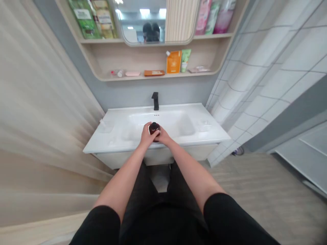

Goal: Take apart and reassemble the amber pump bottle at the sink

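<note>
Between my two hands is a dark brown bottle with a black top, held upright over the front of the white sink. My left hand is wrapped round its left side, the thumb lying across the front. From the right, my right hand closes on the same bottle. Most of the bottle's lower part is hidden by the fingers. Behind the hands, at the back of the basin, stands a black faucet.
A clear dish sits on the counter's left and another clear dish on its right. Above, a shelf carries an orange pouch, a green tube and small items. A mirror hangs between bottles. A curtain borders the left.
</note>
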`<action>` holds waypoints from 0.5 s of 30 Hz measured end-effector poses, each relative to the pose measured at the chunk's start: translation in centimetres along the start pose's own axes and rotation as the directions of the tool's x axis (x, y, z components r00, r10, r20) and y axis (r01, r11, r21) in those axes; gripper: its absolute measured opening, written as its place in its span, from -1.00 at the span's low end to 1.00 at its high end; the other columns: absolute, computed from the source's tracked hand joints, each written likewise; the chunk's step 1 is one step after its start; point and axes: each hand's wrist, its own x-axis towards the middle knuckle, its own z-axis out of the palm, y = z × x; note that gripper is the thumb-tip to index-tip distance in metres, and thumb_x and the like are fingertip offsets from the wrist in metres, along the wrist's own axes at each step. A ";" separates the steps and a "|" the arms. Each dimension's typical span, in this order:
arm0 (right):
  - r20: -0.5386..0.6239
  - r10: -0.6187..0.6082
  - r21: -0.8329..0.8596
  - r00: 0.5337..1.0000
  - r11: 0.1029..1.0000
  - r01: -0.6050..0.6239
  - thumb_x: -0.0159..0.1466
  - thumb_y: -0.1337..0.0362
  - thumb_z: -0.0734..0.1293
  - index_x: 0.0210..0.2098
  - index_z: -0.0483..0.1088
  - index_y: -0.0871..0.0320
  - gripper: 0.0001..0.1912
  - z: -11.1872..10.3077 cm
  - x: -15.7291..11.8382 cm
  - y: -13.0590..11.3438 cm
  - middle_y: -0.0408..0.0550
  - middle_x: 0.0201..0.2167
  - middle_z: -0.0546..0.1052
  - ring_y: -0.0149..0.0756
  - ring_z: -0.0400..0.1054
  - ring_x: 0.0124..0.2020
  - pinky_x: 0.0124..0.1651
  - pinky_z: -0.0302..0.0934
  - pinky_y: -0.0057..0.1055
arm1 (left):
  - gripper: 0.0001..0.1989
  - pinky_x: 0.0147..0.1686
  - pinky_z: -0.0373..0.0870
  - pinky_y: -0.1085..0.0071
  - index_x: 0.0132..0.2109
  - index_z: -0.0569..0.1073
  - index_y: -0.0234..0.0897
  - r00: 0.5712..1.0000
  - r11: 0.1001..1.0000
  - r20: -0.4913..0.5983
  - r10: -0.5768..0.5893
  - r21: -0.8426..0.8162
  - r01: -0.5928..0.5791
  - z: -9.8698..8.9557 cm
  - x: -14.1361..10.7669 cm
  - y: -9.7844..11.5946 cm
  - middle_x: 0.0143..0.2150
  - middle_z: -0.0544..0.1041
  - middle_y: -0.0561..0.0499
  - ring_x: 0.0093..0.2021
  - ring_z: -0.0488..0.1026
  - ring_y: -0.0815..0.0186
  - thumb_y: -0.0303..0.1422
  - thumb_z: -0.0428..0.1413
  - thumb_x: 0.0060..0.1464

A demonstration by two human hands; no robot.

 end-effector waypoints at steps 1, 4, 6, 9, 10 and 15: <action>-0.002 0.014 0.001 1.000 1.000 -0.014 -0.01 0.17 0.67 0.21 0.50 0.06 -0.20 -0.2 -0.1 0.1 -0.02 0.09 0.70 0.05 0.61 0.12 0.28 0.52 0.00 | -0.39 0.52 0.35 -0.09 0.35 0.51 -0.17 0.999 0.999 0.045 0.023 -0.034 -0.022 -0.3 0.4 0.3 0.39 0.54 -0.27 0.46 0.47 -0.06 -0.21 0.40 0.20; -0.008 0.057 -0.023 0.998 0.998 -0.057 -0.03 0.16 0.66 0.24 0.46 0.08 -0.15 -0.4 -0.6 0.3 -0.05 0.05 0.70 0.00 0.61 0.03 0.19 0.54 -0.05 | -0.62 0.51 0.38 -0.10 0.22 0.64 -0.17 0.984 0.991 0.170 0.059 -0.126 -0.038 -1.3 1.9 1.5 0.26 0.68 -0.18 0.35 0.59 -0.02 -0.24 0.25 0.31; 0.002 0.065 -0.035 0.998 0.997 -0.064 -0.04 0.15 0.66 0.19 0.47 0.08 -0.19 -0.4 -0.8 0.3 -0.07 -0.02 0.70 -0.02 0.61 -0.03 0.13 0.55 -0.07 | -0.68 0.47 0.43 -0.11 0.13 0.69 -0.18 0.975 0.990 0.220 0.024 -0.139 0.007 -1.7 2.8 2.1 0.15 0.75 -0.15 0.27 0.65 -0.02 -0.28 0.26 0.27; 0.011 0.073 -0.030 0.997 0.997 -0.072 -0.03 0.17 0.64 0.17 0.47 0.07 -0.22 -0.2 -0.8 0.1 -0.10 -0.06 0.70 -0.05 0.59 -0.07 0.07 0.55 -0.10 | -0.65 0.42 0.48 -0.12 0.10 0.72 -0.20 0.965 0.980 0.261 -0.029 -0.185 0.080 -2.0 3.3 2.5 0.10 0.77 -0.16 0.20 0.68 -0.03 -0.29 0.31 0.17; 0.012 0.075 -0.029 0.997 0.997 -0.074 -0.03 0.17 0.63 0.18 0.46 0.07 -0.22 -0.1 -0.7 0.0 -0.11 -0.06 0.70 -0.06 0.59 -0.07 0.07 0.55 -0.11 | -0.63 0.39 0.50 -0.12 0.09 0.72 -0.22 0.965 0.973 0.258 -0.045 -0.208 0.101 -2.0 3.2 2.6 0.10 0.77 -0.17 0.18 0.69 -0.03 -0.28 0.34 0.15; 0.005 0.075 -0.053 0.997 0.996 -0.075 -0.01 0.22 0.61 0.19 0.48 0.08 -0.25 0.3 -1.0 -0.9 -0.09 -0.06 0.72 -0.02 0.59 -0.02 0.10 0.54 -0.09 | -0.63 0.22 0.60 -0.01 -0.05 0.64 -0.23 0.989 0.973 -0.017 -0.148 -0.180 0.143 -0.2 2.7 2.9 -0.05 0.73 -0.13 0.01 0.67 0.06 -0.30 0.47 -0.04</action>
